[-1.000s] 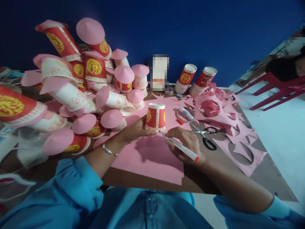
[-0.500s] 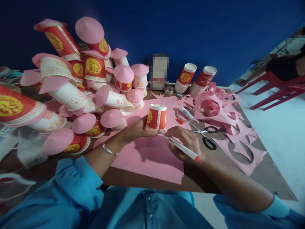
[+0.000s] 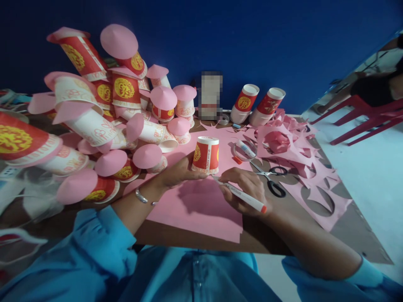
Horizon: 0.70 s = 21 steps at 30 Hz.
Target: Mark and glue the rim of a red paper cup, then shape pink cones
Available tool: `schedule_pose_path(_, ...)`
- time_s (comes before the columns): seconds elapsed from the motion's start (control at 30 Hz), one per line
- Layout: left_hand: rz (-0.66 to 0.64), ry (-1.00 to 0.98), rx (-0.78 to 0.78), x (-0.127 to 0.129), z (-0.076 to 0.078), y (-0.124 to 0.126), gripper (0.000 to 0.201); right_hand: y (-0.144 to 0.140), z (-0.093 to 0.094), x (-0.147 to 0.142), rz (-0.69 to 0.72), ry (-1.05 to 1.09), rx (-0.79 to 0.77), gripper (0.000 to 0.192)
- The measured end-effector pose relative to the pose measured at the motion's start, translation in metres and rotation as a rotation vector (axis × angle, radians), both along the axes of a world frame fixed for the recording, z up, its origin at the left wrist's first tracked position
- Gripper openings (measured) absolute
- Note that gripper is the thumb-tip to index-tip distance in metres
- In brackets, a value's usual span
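Observation:
My left hand [image 3: 180, 172] is closed around the lower side of a red and white paper cup [image 3: 205, 155], which is upside down with its wide rim at the bottom. Fingers behind the cup are hidden. In my right hand [image 3: 244, 188] is a white marker pen [image 3: 247, 199] with an orange-red end, gripped like a pencil. Its grey tip points at the cup's lower rim; whether it touches cannot be told. Below both hands lie pink paper sheets [image 3: 201, 218] on the brown table.
Paper cups with pink cone hats [image 3: 147, 156] are heaped at the left. Black-handled scissors [image 3: 270, 174], a glue stick [image 3: 245, 148] and pink paper scraps [image 3: 317, 201] lie to the right. Two cup stacks [image 3: 247, 98] stand behind. A person sits on a red plastic chair [image 3: 362, 105].
The cup in my left hand has turned slightly and shifted a little left. My right hand keeps its grip on the marker pen, whose orange-red end has moved slightly right.

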<state>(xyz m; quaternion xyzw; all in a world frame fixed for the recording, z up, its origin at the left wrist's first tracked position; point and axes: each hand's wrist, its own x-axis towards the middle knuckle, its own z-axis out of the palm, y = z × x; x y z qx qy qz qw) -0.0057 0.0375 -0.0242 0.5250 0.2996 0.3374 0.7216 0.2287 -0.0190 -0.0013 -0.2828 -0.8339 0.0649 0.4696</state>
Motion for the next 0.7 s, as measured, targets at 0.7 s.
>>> schedule_pose_path(0.7, -0.011, -0.182, -0.047, 0.0034, 0.0011, 0.0005, 0.051, 0.0044, -0.0005, 0.0001, -0.038, 0.029, 0.03, 0.023)
